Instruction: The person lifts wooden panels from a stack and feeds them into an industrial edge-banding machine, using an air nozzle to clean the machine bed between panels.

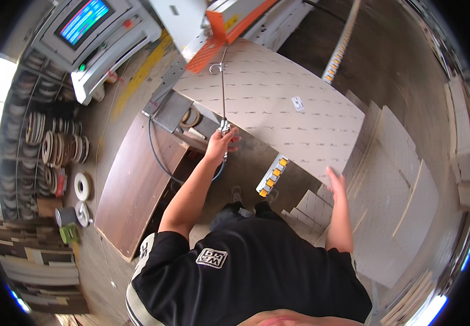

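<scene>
My left hand [221, 144] is closed around the handle of an air blow gun [224, 126]. Its long thin nozzle points away from me, over the left part of a large pale panel [278, 92] printed with rows of small marks. A blue hose [159, 157] curves up from below toward the gun. At the panel's near right corner is my right hand [337, 183], its fingers stretched out against the edge. The panel's far end lies by the orange guard [217, 35] of a machine. A small white label [298, 103] sits on its face.
A yellow-and-white roller support [272, 175] juts out below the panel. Brown-topped bench [137, 185] stands to my left, and stacked panels [392, 190] to my right. A control console [96, 41] with a lit screen is at far left, near racks of edging rolls [63, 146].
</scene>
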